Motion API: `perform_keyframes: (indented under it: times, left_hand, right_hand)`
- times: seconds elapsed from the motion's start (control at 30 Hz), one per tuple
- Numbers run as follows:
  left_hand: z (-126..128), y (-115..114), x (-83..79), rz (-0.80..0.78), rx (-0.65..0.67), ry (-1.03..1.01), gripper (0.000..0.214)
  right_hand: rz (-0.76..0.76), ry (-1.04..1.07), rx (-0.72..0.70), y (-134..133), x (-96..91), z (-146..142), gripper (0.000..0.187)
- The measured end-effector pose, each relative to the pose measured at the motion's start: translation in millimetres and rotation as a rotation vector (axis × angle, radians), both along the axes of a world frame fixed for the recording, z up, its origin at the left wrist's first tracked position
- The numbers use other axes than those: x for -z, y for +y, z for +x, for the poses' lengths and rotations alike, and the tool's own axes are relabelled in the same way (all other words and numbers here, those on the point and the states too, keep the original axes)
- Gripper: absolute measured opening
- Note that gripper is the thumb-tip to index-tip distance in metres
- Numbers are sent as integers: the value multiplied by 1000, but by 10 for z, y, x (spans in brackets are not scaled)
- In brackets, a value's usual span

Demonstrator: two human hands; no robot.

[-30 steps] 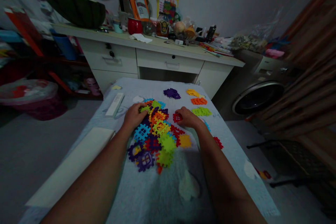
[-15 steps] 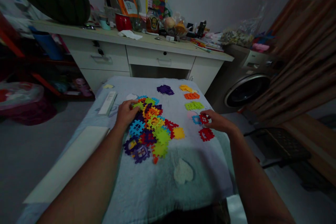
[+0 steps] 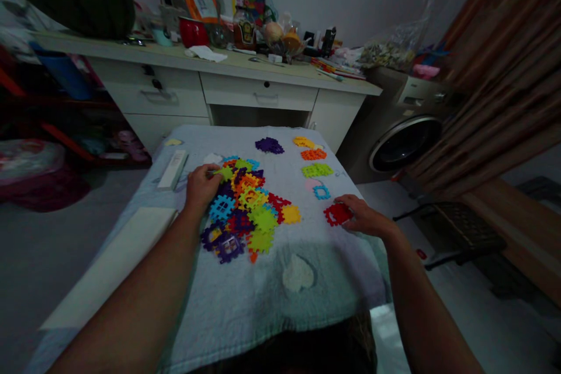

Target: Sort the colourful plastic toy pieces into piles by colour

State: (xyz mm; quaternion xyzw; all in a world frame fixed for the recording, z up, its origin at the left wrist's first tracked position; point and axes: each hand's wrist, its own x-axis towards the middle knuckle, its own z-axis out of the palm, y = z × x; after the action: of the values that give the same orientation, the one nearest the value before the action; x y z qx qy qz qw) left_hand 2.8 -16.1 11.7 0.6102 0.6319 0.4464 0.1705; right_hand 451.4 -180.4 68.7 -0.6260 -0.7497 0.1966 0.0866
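Note:
A heap of colourful interlocking plastic tiles (image 3: 245, 210) lies in the middle of a light towel (image 3: 263, 292) spread over a small table. My left hand (image 3: 200, 186) rests at the heap's left edge, fingers closed on a green tile (image 3: 225, 172). My right hand (image 3: 362, 215) lies near the towel's right edge, fingers on a small stack of red tiles (image 3: 336, 214). Sorted little piles sit beyond it: blue (image 3: 322, 191), green (image 3: 317, 170), orange (image 3: 313, 154), yellow (image 3: 303, 142) and purple (image 3: 269, 145).
A white remote-like bar (image 3: 172, 169) lies at the towel's left. A long white box (image 3: 109, 269) sits along the left edge. Behind stand a cluttered white desk (image 3: 258, 90) and a washing machine (image 3: 405, 140). A wooden panel (image 3: 504, 70) fills the right.
My right hand carried a red tile from the heap out to the right and set it down on the red stack. My left hand stayed at the heap and pinched a green tile.

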Motion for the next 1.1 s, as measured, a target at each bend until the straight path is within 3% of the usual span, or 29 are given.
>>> perform_keyframes:
  times: [0.3,0.43,0.63,0.73,0.93,1.1]
  left_hand:
    - [26,-8,12,-51,16,-78,29]
    - [36,-20,-3,-56,24,-77,27]
    - [44,-51,-45,-56,25,-133,27]
    - [30,-49,-33,-44,12,-145,29]
    - [0,-12,30,3,12,-163,28]
    - [-9,-14,25,9,23,-222,28]
  right_hand:
    - [22,-87,46,5,13,-102,56]
    - [94,-175,128,-6,-63,-367,59]
    - [115,-31,-203,127,-156,-1144,49]
    - [108,-9,-254,210,-81,-1340,43]
    - [119,60,-230,265,67,-1292,35]
    - [93,139,-172,275,-26,-1193,28]
